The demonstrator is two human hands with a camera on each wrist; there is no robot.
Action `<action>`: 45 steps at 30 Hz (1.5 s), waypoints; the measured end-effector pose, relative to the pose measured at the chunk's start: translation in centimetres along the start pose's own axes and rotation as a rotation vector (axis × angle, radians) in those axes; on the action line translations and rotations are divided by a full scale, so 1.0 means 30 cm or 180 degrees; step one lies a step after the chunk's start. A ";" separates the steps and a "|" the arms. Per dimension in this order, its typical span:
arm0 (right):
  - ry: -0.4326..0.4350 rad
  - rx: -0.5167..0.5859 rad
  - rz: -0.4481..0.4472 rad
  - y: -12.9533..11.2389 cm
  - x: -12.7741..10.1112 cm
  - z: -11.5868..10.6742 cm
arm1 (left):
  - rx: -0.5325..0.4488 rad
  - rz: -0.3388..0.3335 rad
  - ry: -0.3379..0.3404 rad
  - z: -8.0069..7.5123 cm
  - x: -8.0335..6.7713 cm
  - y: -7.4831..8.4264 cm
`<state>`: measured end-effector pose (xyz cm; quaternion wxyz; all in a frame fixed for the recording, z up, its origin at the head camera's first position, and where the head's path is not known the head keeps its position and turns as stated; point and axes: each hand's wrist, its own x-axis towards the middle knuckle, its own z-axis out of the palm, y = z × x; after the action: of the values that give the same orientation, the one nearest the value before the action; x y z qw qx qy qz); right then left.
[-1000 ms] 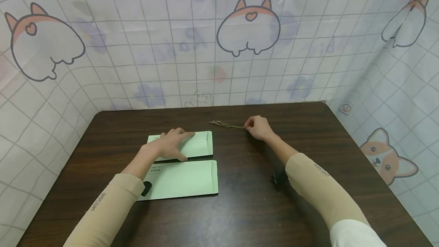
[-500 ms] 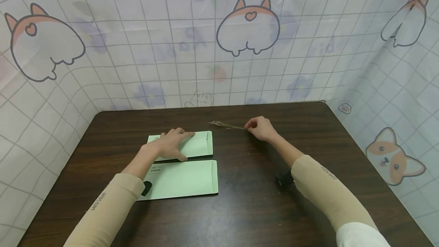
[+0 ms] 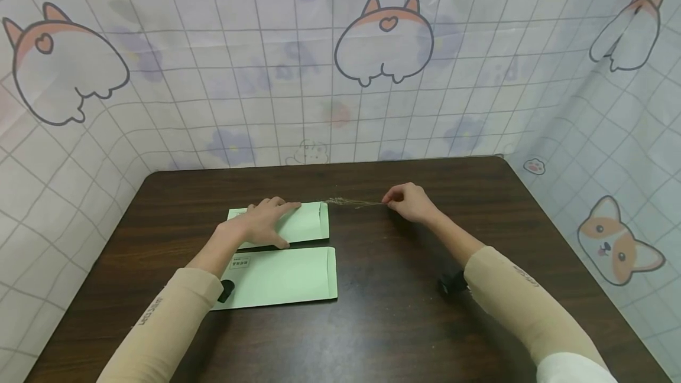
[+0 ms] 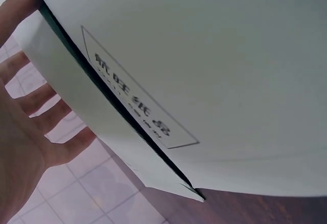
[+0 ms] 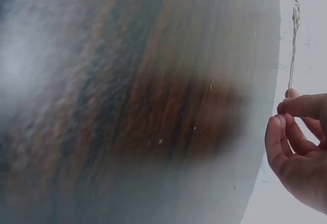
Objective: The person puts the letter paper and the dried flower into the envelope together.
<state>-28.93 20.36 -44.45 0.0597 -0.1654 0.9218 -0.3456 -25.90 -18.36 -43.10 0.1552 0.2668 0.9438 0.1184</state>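
In the head view, two pale green envelopes lie on the table, a smaller one point(image 3: 303, 222) behind a larger one point(image 3: 284, 276). My left hand point(image 3: 260, 223) rests on the smaller envelope with its fingers spread and thumb toward the larger one. Thumb and fingertips of my right hand point(image 3: 409, 201) pinch the thin stem end of a dried grass sprig point(image 3: 346, 201). The sprig points left, and its seed head overlaps the smaller envelope's far right corner in this view. The right wrist view shows the pinched stem point(image 5: 292, 60) rising from the fingertips.
The dark wooden table point(image 3: 383, 312) reaches back to a wall covering point(image 3: 298, 99) with a grid and cartoon dogs. Printed characters in a box point(image 4: 135, 94) mark the larger envelope. Dark wrist devices point(image 3: 452, 282) sit under both forearms.
My right hand has shifted slightly right and nearer, bringing the sprig nearer too; its seed head has come level with the smaller envelope's far edge. The left hand stays on that envelope.
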 end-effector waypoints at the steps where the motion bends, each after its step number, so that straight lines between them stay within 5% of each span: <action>1: -0.0007 -0.0003 0.0000 0.001 -0.004 -0.002 | 0.0001 0.0001 0.0000 -0.001 0.000 0.000; 45: -0.0158 -0.0035 -0.0417 -0.129 0.061 0.143 | 0.0027 -0.0051 -0.0017 0.008 0.004 -0.003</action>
<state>-28.66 14.35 -45.14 0.0589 -0.2342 0.9091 -0.3394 -25.95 -18.33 -43.37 0.1575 0.2602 0.9460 0.1124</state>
